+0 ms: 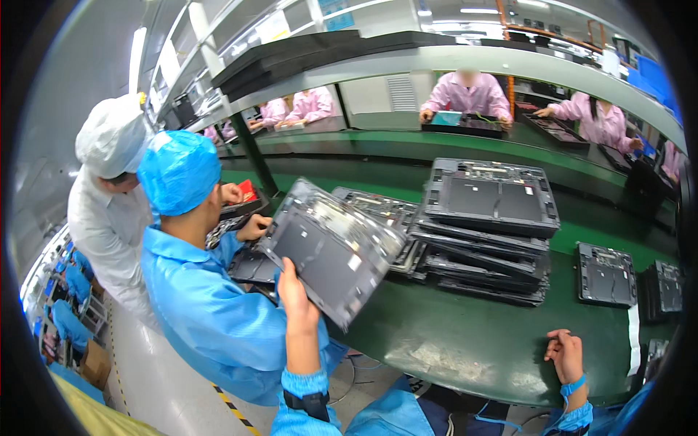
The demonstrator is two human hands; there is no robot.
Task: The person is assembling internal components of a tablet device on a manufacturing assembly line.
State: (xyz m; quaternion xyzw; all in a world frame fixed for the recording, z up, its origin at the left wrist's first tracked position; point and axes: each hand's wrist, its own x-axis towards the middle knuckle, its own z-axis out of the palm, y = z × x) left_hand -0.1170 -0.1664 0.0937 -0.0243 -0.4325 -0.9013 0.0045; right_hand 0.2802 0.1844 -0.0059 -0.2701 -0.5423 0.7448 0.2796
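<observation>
My left hand (297,298) is closed on the near edge of an opened laptop base (323,254), raised and tilted above the bench. Its dark battery and circuit board show. Over the green bench near its front edge hangs my right hand (566,356), fingers loosely bent and somewhat apart, with nothing visible in them. Ahead, between my hands, a tall, uneven stack of similar laptop bases (491,200) stands on the bench. A lower pile of bases (385,207) sits just left of it, partly hidden by the held one.
Close on my left stands a co-worker in blue (211,291), a hand near the held base's far edge; a person in white (109,189) stands beyond. A single base (606,276) and another stack (665,287) lie right. People in pink work across the green bench (451,349).
</observation>
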